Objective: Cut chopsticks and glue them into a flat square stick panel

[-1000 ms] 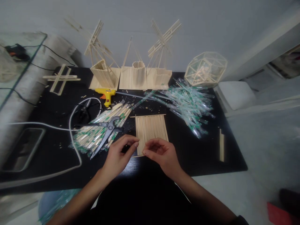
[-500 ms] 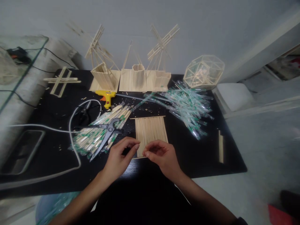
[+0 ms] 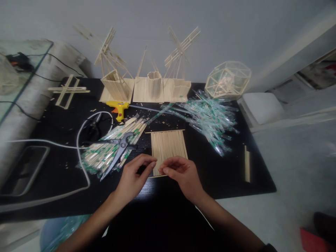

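Note:
A flat panel of wooden sticks [image 3: 169,145] lies side by side on the black table [image 3: 225,175]. My left hand [image 3: 133,178] and my right hand [image 3: 181,175] meet at the panel's near edge. Both have fingers curled in a pinch at the bottom ends of the sticks. What the fingertips grip is too small to make out. Black scissors [image 3: 118,148] lie just left of my left hand, on a pile of wrapped sticks [image 3: 110,148].
A yellow glue gun [image 3: 118,106] and white cable [image 3: 81,147] lie at the left. Stick-built windmills [image 3: 147,84] and a polyhedron frame [image 3: 227,78] stand at the back. Empty green-printed wrappers [image 3: 210,119] are heaped right of centre. Two loose sticks [image 3: 247,162] rest near the right edge.
My right hand's fingers have crept slightly left toward the left hand at the panel's lower edge. The view has shifted a little; nothing else moved.

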Available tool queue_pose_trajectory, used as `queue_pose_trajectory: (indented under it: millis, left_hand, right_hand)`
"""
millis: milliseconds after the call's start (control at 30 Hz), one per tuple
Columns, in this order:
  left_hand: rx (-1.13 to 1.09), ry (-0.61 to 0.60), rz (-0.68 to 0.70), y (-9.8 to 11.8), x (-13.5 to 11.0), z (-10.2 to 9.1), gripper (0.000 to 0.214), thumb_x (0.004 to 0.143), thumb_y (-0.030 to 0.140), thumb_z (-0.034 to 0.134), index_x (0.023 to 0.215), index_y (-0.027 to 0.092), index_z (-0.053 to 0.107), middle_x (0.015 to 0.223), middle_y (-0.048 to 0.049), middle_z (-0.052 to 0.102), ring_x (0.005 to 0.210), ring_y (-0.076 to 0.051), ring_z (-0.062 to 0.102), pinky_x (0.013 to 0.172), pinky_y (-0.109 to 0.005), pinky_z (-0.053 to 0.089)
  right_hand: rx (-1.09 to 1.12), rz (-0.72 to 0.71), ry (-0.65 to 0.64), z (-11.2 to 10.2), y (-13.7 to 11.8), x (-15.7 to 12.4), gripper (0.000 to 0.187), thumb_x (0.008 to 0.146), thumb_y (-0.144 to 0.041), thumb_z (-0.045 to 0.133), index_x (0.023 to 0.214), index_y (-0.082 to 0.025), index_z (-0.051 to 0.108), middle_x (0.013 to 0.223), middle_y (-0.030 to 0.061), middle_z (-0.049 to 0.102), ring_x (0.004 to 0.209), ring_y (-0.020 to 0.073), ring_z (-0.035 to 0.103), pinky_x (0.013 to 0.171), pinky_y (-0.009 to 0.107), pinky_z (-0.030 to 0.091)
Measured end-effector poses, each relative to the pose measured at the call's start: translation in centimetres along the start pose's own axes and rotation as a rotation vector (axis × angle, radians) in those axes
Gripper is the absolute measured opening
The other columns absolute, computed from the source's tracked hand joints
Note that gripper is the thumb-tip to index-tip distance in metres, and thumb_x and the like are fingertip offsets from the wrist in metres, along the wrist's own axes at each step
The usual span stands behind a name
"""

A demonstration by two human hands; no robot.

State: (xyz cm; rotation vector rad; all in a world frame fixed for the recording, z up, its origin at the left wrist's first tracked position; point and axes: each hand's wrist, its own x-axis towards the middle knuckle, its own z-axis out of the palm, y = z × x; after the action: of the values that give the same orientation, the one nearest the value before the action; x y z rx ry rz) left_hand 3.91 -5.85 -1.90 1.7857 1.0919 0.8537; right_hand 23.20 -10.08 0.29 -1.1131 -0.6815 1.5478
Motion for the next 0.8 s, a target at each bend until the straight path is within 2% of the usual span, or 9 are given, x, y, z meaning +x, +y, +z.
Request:
queue_pose_trajectory:
  millis: [200,367,567,700,800]
  left_hand:
    - [-0.002,-0.002,0.006,0.0,0.0,0.0,0.010,0.102,0.025,0.064,0.105,0.023,0.073,0.099,0.0003,0.073,0.088,-0.011,0.070,0.080,-0.022,0.054]
    - [0.001,0.005,0.003,0.0,0.0,0.1,0.010,0.102,0.026,0.064,0.104,0.024,0.073,0.098,0.0006,0.073,0.088,-0.011,0.069,0.079,-0.022,0.054]
    - [-0.028,-0.035,-0.041,0.0,0.1,0.4,0.010,0.101,0.028,0.064,0.101,0.023,0.073,0.095,0.0004,0.074,0.085,-0.011,0.070,0.077,-0.021,0.053]
    - [-0.059,-0.081,-0.106,0.5,0.1,0.5,0.019,0.102,0.035,0.061,0.096,0.020,0.072,0.074,0.0026,0.070,0.067,-0.011,0.066,0.063,-0.020,0.049]
    - [0.017,-0.101,-0.091,1.0,1.2,-0.3,0.038,0.103,0.043,0.058,0.075,0.018,0.066,0.058,0.0040,0.059,0.053,-0.010,0.055,0.054,-0.022,0.042]
  right_hand:
    - [0.031,-0.006,-0.028,0.0,0.0,0.3,0.022,0.071,-0.021,0.092,0.090,-0.023,0.080,0.086,0.0007,0.079,0.082,0.0136,0.075,0.085,0.026,0.062]
    - [0.021,0.037,0.002,0.2,-0.3,0.3,0.028,0.062,-0.016,0.098,0.079,-0.023,0.077,0.075,-0.0035,0.075,0.070,0.0103,0.070,0.075,0.020,0.060]
    - [-0.116,0.033,0.019,0.2,-0.4,0.3,0.021,0.066,-0.025,0.096,0.078,-0.023,0.079,0.076,0.0003,0.077,0.070,0.0151,0.073,0.075,0.027,0.063]
    - [-0.158,0.019,0.009,0.1,-0.3,0.4,0.015,0.071,-0.026,0.091,0.080,-0.022,0.079,0.077,0.0009,0.078,0.071,0.0153,0.073,0.076,0.027,0.062]
    - [-0.169,-0.001,-0.002,0.0,-0.3,0.4,0.012,0.075,-0.024,0.088,0.081,-0.022,0.078,0.073,-0.0005,0.075,0.068,0.0122,0.070,0.072,0.023,0.060]
